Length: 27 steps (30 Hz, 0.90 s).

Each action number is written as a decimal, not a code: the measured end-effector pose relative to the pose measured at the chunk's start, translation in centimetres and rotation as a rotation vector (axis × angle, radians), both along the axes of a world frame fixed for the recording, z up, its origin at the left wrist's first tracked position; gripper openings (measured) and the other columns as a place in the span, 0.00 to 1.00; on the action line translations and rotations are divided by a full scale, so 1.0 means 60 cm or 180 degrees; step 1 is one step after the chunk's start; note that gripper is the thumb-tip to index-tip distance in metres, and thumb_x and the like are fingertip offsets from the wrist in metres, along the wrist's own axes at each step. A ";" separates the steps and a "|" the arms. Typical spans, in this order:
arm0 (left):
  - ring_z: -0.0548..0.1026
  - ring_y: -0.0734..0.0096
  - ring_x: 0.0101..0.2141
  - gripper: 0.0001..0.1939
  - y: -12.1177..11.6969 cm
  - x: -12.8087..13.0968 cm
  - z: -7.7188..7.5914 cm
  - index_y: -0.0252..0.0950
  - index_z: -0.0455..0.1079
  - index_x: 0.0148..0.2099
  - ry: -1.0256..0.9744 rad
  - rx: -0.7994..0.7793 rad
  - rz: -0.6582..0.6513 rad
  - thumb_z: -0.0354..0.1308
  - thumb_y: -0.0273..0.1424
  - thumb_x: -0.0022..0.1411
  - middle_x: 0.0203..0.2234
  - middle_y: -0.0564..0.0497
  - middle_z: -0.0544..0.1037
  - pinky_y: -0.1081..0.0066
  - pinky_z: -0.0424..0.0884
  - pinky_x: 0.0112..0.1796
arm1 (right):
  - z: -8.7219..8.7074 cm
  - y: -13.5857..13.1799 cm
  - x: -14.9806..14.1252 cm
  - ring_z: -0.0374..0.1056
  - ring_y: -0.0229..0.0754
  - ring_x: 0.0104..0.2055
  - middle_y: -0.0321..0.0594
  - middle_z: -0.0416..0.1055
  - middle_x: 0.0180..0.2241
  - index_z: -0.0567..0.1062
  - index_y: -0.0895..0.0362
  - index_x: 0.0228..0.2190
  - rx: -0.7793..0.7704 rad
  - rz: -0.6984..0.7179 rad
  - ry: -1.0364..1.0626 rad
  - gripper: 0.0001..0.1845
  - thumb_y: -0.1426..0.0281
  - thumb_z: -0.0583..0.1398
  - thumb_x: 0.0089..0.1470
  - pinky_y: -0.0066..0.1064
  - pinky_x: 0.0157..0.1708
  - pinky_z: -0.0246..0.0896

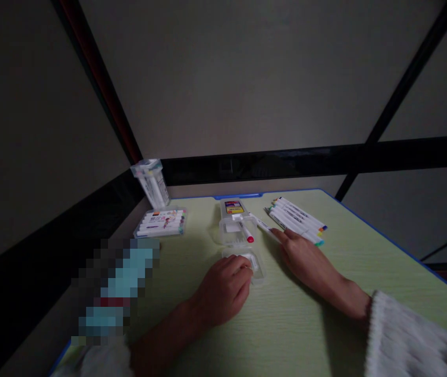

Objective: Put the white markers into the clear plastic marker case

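Note:
My left hand (225,290) is closed, with curled fingers on the near, open lid (260,270) of a clear plastic marker case (219,236). The fingers cover the lid's left part. Inside the case's mouth lies one white marker with a red end (250,239), pointing toward me. To the right, my right hand (305,256) pinches a slim white marker (261,224) whose far end reaches beside the case. Just beyond that hand, several white markers (296,217) with coloured ends lie side by side.
At the back left stands a clear tub (154,186) of markers. A flat clear case (161,223) full of white markers lies before it. Something blue-green (129,277), pixelated, is at the left edge. A dark-banded wall borders the pale green table (286,324).

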<state>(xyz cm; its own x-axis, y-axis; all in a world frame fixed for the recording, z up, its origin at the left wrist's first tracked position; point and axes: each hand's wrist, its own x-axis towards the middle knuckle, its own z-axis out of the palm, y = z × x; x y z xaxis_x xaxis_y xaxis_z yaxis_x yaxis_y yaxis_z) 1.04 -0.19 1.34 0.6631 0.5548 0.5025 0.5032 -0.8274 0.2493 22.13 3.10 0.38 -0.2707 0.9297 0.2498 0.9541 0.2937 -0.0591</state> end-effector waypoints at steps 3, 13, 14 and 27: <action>0.69 0.69 0.34 0.08 0.000 0.000 0.000 0.33 0.66 0.33 0.0000 -0.0009 0.0014 0.47 0.21 0.59 0.33 0.47 0.71 0.70 0.68 0.36 | 0.002 -0.006 -0.004 0.71 0.49 0.31 0.54 0.71 0.34 0.64 0.66 0.49 -0.0110 -0.0133 0.0012 0.22 0.80 0.47 0.51 0.35 0.29 0.61; 0.70 0.69 0.34 0.08 0.000 0.000 0.002 0.33 0.66 0.33 0.0045 0.0060 0.0013 0.46 0.22 0.59 0.32 0.47 0.71 0.70 0.68 0.36 | -0.011 -0.001 0.007 0.68 0.46 0.31 0.46 0.72 0.27 0.69 0.59 0.37 -0.0442 -0.0303 0.1059 0.12 0.70 0.50 0.54 0.30 0.26 0.56; 0.70 0.69 0.34 0.08 0.000 0.000 0.002 0.33 0.66 0.33 0.0048 0.0062 0.0021 0.46 0.22 0.59 0.32 0.47 0.71 0.70 0.68 0.37 | -0.013 0.002 0.009 0.67 0.45 0.30 0.44 0.71 0.27 0.69 0.59 0.36 -0.0465 -0.0282 0.1282 0.11 0.68 0.50 0.54 0.30 0.26 0.56; 0.70 0.69 0.33 0.08 -0.001 -0.001 0.002 0.33 0.66 0.33 0.0096 0.0123 0.0047 0.46 0.21 0.59 0.32 0.47 0.72 0.70 0.68 0.37 | -0.001 0.003 -0.019 0.42 0.29 0.12 0.23 0.48 0.14 0.61 0.56 0.27 -0.1068 -0.0316 0.4195 0.21 0.50 0.52 0.46 0.22 0.11 0.36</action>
<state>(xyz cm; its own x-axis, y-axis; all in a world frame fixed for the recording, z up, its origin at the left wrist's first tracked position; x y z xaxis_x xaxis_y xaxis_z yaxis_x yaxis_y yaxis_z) 0.96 -0.25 1.46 0.6702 0.5452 0.5037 0.5222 -0.8285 0.2019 20.99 3.27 0.34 0.0617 0.9977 0.0287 0.1509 0.0191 -0.9884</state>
